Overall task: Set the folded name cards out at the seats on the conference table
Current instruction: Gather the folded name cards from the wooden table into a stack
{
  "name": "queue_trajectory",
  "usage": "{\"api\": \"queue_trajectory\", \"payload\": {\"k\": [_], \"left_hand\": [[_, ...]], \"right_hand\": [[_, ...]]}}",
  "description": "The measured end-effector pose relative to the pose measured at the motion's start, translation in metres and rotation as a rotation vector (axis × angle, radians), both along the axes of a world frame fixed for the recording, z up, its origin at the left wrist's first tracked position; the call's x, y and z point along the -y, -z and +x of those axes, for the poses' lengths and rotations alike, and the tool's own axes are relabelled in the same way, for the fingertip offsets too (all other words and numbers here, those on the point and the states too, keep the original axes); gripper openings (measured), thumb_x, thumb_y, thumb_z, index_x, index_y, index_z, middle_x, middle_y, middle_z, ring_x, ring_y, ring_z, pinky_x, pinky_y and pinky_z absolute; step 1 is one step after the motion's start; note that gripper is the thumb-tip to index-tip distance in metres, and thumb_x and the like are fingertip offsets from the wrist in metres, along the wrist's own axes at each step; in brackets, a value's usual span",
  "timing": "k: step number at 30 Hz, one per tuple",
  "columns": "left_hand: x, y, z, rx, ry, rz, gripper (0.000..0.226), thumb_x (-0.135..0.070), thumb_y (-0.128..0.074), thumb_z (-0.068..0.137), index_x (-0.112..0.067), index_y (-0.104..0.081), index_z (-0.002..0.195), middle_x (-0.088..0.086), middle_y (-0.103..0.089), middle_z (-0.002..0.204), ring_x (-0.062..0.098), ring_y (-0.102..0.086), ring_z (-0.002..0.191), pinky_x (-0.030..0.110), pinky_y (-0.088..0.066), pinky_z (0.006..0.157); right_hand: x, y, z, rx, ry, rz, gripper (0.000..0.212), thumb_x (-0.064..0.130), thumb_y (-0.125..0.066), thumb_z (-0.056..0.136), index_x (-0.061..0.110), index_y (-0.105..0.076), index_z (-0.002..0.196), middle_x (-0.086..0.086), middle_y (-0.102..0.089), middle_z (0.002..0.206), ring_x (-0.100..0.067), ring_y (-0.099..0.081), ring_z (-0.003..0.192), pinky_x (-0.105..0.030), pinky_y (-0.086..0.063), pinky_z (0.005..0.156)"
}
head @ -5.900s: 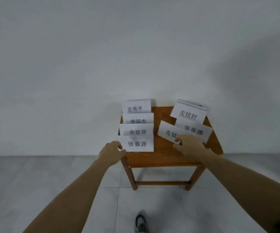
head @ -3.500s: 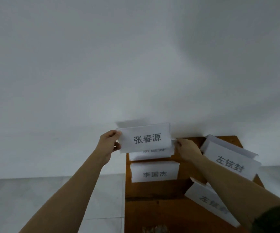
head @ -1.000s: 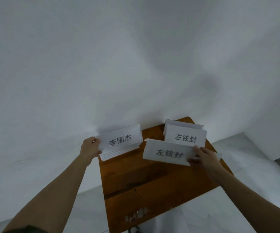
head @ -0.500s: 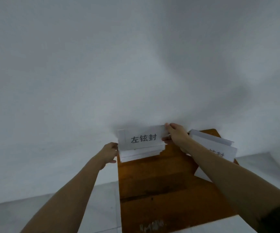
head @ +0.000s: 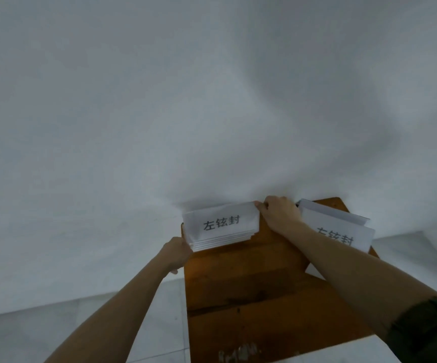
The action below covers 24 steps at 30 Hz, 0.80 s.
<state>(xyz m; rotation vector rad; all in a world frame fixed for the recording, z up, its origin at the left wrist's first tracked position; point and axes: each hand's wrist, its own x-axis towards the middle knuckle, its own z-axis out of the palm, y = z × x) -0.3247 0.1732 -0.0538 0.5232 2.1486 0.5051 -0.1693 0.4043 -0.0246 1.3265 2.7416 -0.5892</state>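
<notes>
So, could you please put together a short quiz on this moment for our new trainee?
1. True or false: the left hand holds the left end of the card stack.
2. The right hand pinches the stack's: A) upper right corner B) lower left corner.
3. Fill in: the loose cards lie on the ____ side of the wooden table.
Key: 1 true; 2 A; 3 right.

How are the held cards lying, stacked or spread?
Stacked: layered edges show in the card pile; left hand and right hand hold its ends.
</notes>
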Motion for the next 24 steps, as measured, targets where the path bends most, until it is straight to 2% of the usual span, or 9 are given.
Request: {"api": "queue_trajectory", "payload": {"k": [5, 8, 11, 13, 15, 17, 20, 22, 24], "left_hand": [[-0.026, 0.008, 0.034, 0.020, 0.203, 0.041, 0.011, -0.015, -0.052, 0.093, -0.008, -0.059, 0.089, 0.007, -0.061, 0.081, 0.015, -0.058, 0.067, 0.025, -0.050, 0.062], [-0.055, 0.010, 0.062, 0.036, 0.279, 0.079, 0.009, -0.021, -0.056, 0.093, -0.014, -0.061, 0.093, 0.006, -0.066, 0.086, 0.017, -0.064, 0.074, 0.030, -0.054, 0.068], [-0.085, 0.008, 0.094, 0.049, 0.360, 0.081, 0.008, -0.025, -0.057, 0.093, -0.019, -0.063, 0.093, 0.004, -0.067, 0.090, 0.018, -0.066, 0.081, 0.032, -0.054, 0.074], [-0.104, 0.008, 0.117, 0.071, 0.377, 0.068, 0.011, -0.027, -0.056, 0.094, -0.020, -0.063, 0.098, 0.003, -0.066, 0.094, 0.021, -0.067, 0.087, 0.032, -0.055, 0.075], [-0.126, 0.010, 0.143, 0.098, 0.396, 0.039, 0.017, -0.030, -0.056, 0.094, -0.021, -0.060, 0.108, 0.002, -0.064, 0.102, 0.023, -0.067, 0.093, 0.029, -0.055, 0.074], [-0.146, 0.012, 0.167, 0.110, 0.382, 0.028, 0.028, -0.032, -0.056, 0.094, -0.023, -0.054, 0.121, -0.001, -0.059, 0.114, 0.020, -0.064, 0.094, 0.029, -0.054, 0.071], [-0.173, 0.018, 0.198, 0.151, 0.296, 0.056, 0.045, -0.030, -0.058, 0.094, -0.023, -0.044, 0.136, 0.000, -0.052, 0.131, 0.016, -0.061, 0.094, 0.024, -0.049, 0.065], [-0.190, 0.022, 0.218, 0.189, 0.228, 0.073, 0.046, -0.027, -0.058, 0.094, -0.021, -0.043, 0.137, 0.002, -0.054, 0.129, 0.016, -0.062, 0.089, 0.024, -0.049, 0.064], [-0.200, 0.026, 0.231, 0.225, 0.177, 0.089, 0.035, -0.024, -0.056, 0.095, -0.016, -0.049, 0.129, 0.006, -0.061, 0.116, 0.018, -0.062, 0.084, 0.029, -0.051, 0.067]], "right_hand": [[-0.024, 0.000, 0.055, -0.140, 0.112, -0.034, 0.038, 0.045, -0.046, 0.098, 0.012, -0.064, 0.089, -0.007, -0.064, 0.084, -0.025, -0.062, 0.077, -0.036, -0.052, 0.067], [-0.045, -0.004, 0.104, -0.178, 0.203, 0.009, 0.033, 0.041, -0.045, 0.099, 0.015, -0.065, 0.097, -0.003, -0.066, 0.084, -0.021, -0.060, 0.076, -0.033, -0.049, 0.064], [-0.068, -0.003, 0.157, -0.175, 0.341, 0.031, 0.030, 0.044, -0.045, 0.098, 0.022, -0.065, 0.105, -0.003, -0.068, 0.089, -0.021, -0.062, 0.077, -0.035, -0.053, 0.068], [-0.082, 0.000, 0.190, -0.169, 0.421, 0.015, 0.033, 0.046, -0.046, 0.096, 0.021, -0.065, 0.106, -0.004, -0.071, 0.090, -0.022, -0.065, 0.076, -0.039, -0.057, 0.072], [-0.097, 0.006, 0.223, -0.150, 0.495, -0.007, 0.033, 0.045, -0.049, 0.095, 0.019, -0.067, 0.107, -0.004, -0.072, 0.092, -0.020, -0.065, 0.076, -0.036, -0.056, 0.072], [-0.109, 0.013, 0.248, -0.136, 0.551, -0.043, 0.032, 0.044, -0.052, 0.094, 0.018, -0.067, 0.107, -0.003, -0.072, 0.095, -0.018, -0.063, 0.077, -0.033, -0.053, 0.071], [-0.126, 0.029, 0.273, -0.131, 0.586, -0.172, 0.036, 0.047, -0.055, 0.091, 0.019, -0.067, 0.109, -0.002, -0.072, 0.098, -0.019, -0.068, 0.080, -0.038, -0.057, 0.079], [-0.141, 0.042, 0.284, -0.135, 0.586, -0.280, 0.038, 0.046, -0.058, 0.090, 0.016, -0.068, 0.111, -0.004, -0.072, 0.101, -0.021, -0.069, 0.082, -0.041, -0.058, 0.080], [-0.147, 0.050, 0.284, -0.184, 0.600, -0.395, 0.037, 0.044, -0.060, 0.090, 0.013, -0.068, 0.109, -0.005, -0.072, 0.095, -0.020, -0.070, 0.075, -0.039, -0.061, 0.072]]}}
